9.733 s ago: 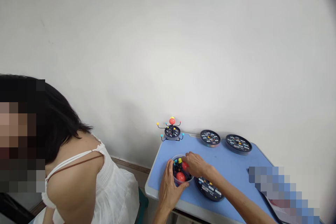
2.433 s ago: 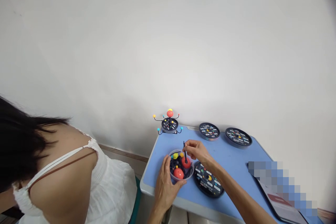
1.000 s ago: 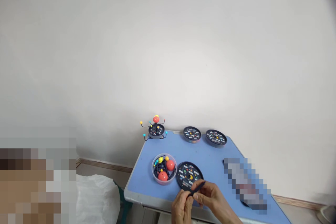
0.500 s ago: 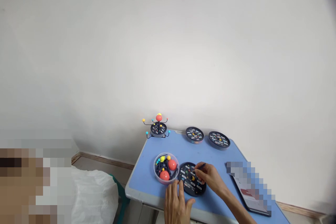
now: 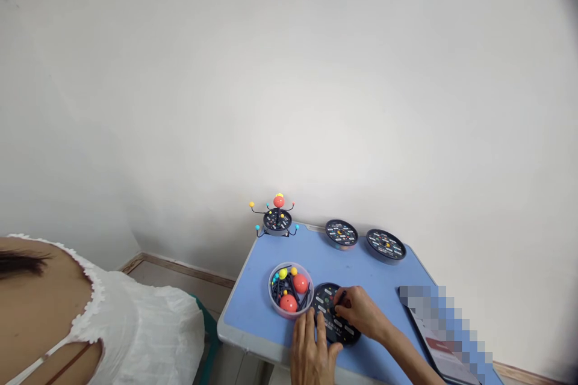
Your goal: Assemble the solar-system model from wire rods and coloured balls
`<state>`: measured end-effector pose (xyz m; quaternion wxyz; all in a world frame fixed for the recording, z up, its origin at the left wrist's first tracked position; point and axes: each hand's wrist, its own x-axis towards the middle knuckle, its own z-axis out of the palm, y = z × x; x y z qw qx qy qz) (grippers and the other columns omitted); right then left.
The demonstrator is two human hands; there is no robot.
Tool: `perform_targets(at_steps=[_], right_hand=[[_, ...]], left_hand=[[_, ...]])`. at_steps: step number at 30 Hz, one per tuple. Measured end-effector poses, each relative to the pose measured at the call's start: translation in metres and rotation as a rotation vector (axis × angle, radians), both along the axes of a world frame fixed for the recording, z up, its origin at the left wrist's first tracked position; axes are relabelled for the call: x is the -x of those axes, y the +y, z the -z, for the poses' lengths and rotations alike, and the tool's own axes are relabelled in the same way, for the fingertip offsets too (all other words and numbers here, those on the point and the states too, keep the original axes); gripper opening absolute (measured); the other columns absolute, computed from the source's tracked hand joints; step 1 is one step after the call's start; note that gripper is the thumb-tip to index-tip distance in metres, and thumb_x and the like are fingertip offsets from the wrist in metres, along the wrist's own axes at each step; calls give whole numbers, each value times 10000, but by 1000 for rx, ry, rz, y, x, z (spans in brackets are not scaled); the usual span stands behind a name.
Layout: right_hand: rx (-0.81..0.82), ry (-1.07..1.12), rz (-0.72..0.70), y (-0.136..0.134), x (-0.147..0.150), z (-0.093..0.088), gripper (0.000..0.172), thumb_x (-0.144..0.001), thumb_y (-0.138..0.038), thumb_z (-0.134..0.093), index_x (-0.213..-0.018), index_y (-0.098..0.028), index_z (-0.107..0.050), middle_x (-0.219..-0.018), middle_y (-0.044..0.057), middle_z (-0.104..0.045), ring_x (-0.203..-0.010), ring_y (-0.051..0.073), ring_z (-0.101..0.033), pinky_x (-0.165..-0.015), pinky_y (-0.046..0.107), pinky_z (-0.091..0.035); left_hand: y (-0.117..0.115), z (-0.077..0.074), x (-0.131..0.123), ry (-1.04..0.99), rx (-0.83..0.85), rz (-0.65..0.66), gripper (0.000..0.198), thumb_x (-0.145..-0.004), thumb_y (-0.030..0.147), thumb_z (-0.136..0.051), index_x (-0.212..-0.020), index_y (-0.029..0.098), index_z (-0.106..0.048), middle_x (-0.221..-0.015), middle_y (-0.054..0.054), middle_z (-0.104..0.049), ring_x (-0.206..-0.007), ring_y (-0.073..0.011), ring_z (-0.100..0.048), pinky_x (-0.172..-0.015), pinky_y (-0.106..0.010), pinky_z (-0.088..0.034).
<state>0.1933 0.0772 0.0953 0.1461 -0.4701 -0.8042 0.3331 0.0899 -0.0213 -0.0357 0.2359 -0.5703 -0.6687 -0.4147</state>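
A round black disc (image 5: 324, 295) with printed labels lies near the table's front edge. Over its centre, my right hand (image 5: 361, 313) pinches a small dark rod (image 5: 342, 296) between thumb and fingers; where the rod's lower end meets the disc is hidden. My left hand (image 5: 313, 349) is spread palm down, its fingertips at the disc's near left rim, holding nothing. Touching distance to the left is a clear round tub (image 5: 273, 307) with red balls (image 5: 300, 283), smaller yellow, orange and blue balls, and dark rods.
An assembled planet model (image 5: 277, 221) stands at the blue table's (image 5: 253, 307) back left. Two more black discs (image 5: 342, 233) sit at the back. A tablet-like device (image 5: 440, 352) lies right. A person in white (image 5: 144, 325) is at the left.
My right hand has brought the rod over the disc's centre and holds it more upright. The whole view has shifted slightly. My left hand remains at the disc's rim.
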Motion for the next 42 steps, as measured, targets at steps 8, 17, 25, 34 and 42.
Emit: perform_targets(at_steps=[8, 17, 25, 34, 42], right_hand=[[-82, -164, -74, 1, 2, 2, 197, -709, -86, -528, -736, -156, -710, -687, 44, -701, -689, 187, -615, -622, 248, -404], [-77, -204, 11, -7, 5, 7, 169, -778, -133, -506, -707, -177, -653, -618, 37, -662, -614, 185, -592, -583, 272, -364], [-106, -87, -53, -8, -6, 11, 150, -747, -186, -505, -801, -184, -646, -692, 22, -706, -628, 187, -622, -577, 267, -435], [-337, 11, 1, -9, -8, -44, 266, -859, -359, -474, -790, -197, -674, -700, 62, -708, -637, 222, -609, -623, 321, -431], [-361, -374, -148, -18, 94, -42, 252, -842, -126, -518, -717, -167, -734, -807, 125, -778, -783, 242, -713, -647, 280, -415]], left_hand=[[-6, -10, 10, 69, -22, 60, 326, -833, 371, -696, -1062, 140, -682, -1119, -180, -741, -1026, -333, -697, -852, -452, -588], [-9, -22, 5, -45, -72, 55, 332, -976, 342, -421, -1043, 146, -681, -1141, -178, -728, -1094, -313, -669, -900, -469, -567], [-2, -3, 14, 109, -2, 31, 405, -761, 397, -769, -1070, 143, -710, -1125, -177, -744, -1016, -343, -707, -835, -445, -614], [-15, -1, 46, 140, -280, 62, 241, -933, 320, -552, -1060, 175, -697, -1021, -147, -761, -965, -278, -717, -850, -395, -579], [-9, -38, 107, -122, -2, -33, 735, -843, 393, -663, -1460, 136, -357, -1427, -223, -511, -1313, -362, -500, -979, -510, -519]])
